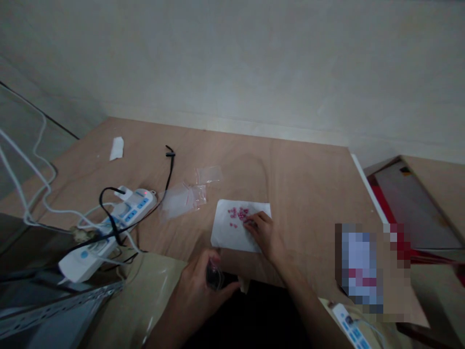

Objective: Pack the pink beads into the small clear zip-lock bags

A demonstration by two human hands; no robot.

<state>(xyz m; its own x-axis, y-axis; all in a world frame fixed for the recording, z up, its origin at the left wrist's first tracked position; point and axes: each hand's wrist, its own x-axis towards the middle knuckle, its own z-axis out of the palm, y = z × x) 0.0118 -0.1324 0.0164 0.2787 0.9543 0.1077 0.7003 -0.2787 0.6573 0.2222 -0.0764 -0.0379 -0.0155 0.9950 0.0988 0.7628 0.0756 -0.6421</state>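
Small red pieces point(242, 212) are gathered in a loose cluster on a white sheet point(227, 237), nearer to its back edge than to its front edge. Two stray pieces point(236, 226) are set apart from the cluster, toward the sheet's front edge. The sheet is laid close to the front edge of the bench point(308, 194).

The right hand point(264, 233) is brought in over the sheet's right edge, its fingers pointed left. The fingertips are drawn narrow and placed at the cluster's right, front side, right next to the nearest pieces; whether a piece is pinched between them cannot be told. The stray pieces are left to the left of these fingertips, a little apart from them.

The left hand point(196, 283) is held at the bench's front edge, in front of the sheet's front left corner. A clear plastic item point(214, 275) is held within its curled fingers, while the thumb is stretched out to the right; what is inside the item cannot be made out.

To the left of the sheet, a larger clear bag point(178, 201) is laid flat, with a smaller clear bag point(209, 174) behind it. A power strip point(134, 213) with cables plugged in is placed toward the bench's left edge.
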